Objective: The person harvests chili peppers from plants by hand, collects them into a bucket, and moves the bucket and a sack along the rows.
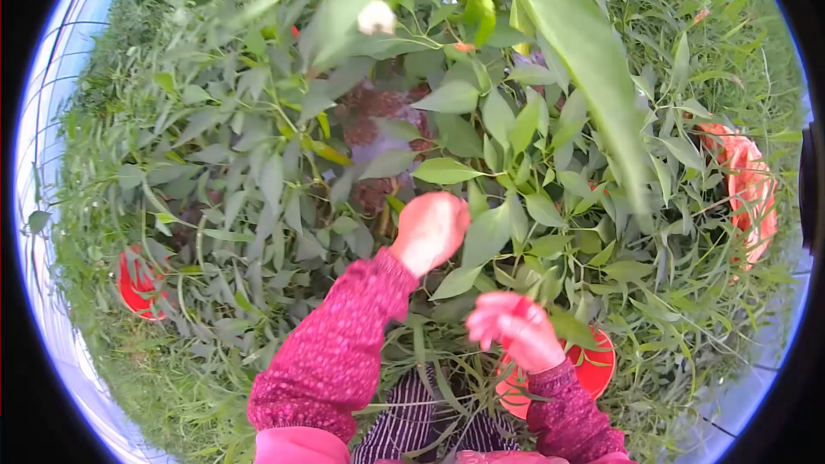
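My left hand point(432, 228) reaches in among the leaves of the pepper plants point(490, 133), its fingers curled closed and turned away from me. Whatever may be inside that grip is hidden. Lower and to the right, my right hand point(514, 326) is held above a red bucket point(595, 368), fingers partly bent and apart, with nothing visible in them. A green pepper point(481, 13) hangs near the top of the view, beside a large blurred leaf point(593, 60) close to the camera.
Another red bucket point(140, 283) stands among foliage at the left. A reddish-orange sack point(746, 189) lies at the right. Brown soil point(374, 125) shows between the plants. Pale sheeting point(64, 77) borders the left side. Long grass surrounds my striped trousers point(404, 417).
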A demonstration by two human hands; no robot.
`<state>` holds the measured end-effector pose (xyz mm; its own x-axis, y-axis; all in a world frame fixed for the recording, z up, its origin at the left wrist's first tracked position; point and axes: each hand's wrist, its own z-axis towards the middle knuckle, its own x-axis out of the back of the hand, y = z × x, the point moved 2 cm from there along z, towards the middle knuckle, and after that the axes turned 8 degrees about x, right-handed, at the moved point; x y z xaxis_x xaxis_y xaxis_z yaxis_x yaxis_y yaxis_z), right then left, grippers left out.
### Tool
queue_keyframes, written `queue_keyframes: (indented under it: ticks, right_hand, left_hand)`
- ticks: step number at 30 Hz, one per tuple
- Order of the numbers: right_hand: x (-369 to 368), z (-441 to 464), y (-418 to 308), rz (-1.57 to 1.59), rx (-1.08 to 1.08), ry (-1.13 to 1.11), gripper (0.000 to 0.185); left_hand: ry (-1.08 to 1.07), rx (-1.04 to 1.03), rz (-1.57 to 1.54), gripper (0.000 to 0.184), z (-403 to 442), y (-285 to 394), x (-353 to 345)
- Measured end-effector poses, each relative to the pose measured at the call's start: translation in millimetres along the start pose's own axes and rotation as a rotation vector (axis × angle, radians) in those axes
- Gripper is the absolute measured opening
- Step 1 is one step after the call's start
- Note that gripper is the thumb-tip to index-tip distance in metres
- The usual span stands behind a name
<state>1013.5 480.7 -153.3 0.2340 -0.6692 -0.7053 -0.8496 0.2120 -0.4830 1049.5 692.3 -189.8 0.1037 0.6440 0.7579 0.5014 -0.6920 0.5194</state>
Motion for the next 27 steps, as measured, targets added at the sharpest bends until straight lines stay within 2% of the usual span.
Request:
queue_keyframes:
  ticks: [2,4,6,8,10,11,12,13,14,15,16,17,18,20,22,23,27]
  right_hand:
    - [-8,17,-3,-0.049,0.223,0.171,0.04]
    - [-9,29,0,0.029,0.272,0.189,0.04]
    - [-8,40,10,0.084,0.266,0.132,0.036]
    - [-15,55,10,0.096,0.291,0.105,0.033]
    - [-14,67,13,0.069,0.215,0.104,0.031]
    - [-18,73,11,0.008,0.199,0.143,0.028]
    - [-20,76,10,0.012,0.19,0.15,0.028]
    - [-21,80,10,0.025,0.114,0.145,0.027]
    - [-21,83,10,0.037,0.039,0.141,0.027]
    - [-22,84,12,0.068,0.01,0.133,0.031]
    - [-24,88,13,0.065,0.009,0.136,0.031]
    - [-28,91,14,0.016,-0.02,0.114,0.027]
    - [-31,95,12,-0.036,-0.047,0.09,0.024]
    - [-37,100,9,-0.092,-0.089,0.107,0.03]
    - [-33,105,13,-0.237,-0.083,-0.028,0.043]
    - [-38,107,8,-0.269,-0.132,-0.048,0.057]
    - [-21,108,16,-0.404,-0.134,0.115,0.064]
  left_hand:
    - [-0.203,-0.03,-0.267,0.016,-20,17,36]
    - [-0.566,-0.076,-0.624,0.014,-32,33,56]
    - [-0.729,-0.013,-0.7,0.015,-30,34,53]
    - [-0.852,0.098,-0.607,0.015,-17,28,54]
    - [-0.935,-0.006,-0.592,0.015,2,18,54]
    - [-0.867,-0.236,-0.495,0.015,19,6,55]
    - [-0.891,-0.054,-0.461,0.017,35,5,70]
    - [-0.79,0.063,-0.431,0.019,59,-11,70]
    - [-0.452,-0.13,-0.426,0.02,88,-40,62]
    - [-0.163,-0.282,-0.029,0.019,108,-46,84]
    - [-0.168,-0.151,0.296,0.02,119,-53,103]
    - [-0.167,-0.016,0.375,0.022,134,-85,105]
    - [-0.153,0.058,0.586,0.023,131,-94,115]
    - [-0.179,0.195,1.034,0.027,124,-108,139]
    - [-0.15,0.23,1.266,0.022,105,-143,149]
    - [-0.23,0.306,1.243,0.027,89,-150,156]
    - [-0.103,0.41,1.138,0.043,26,-182,175]
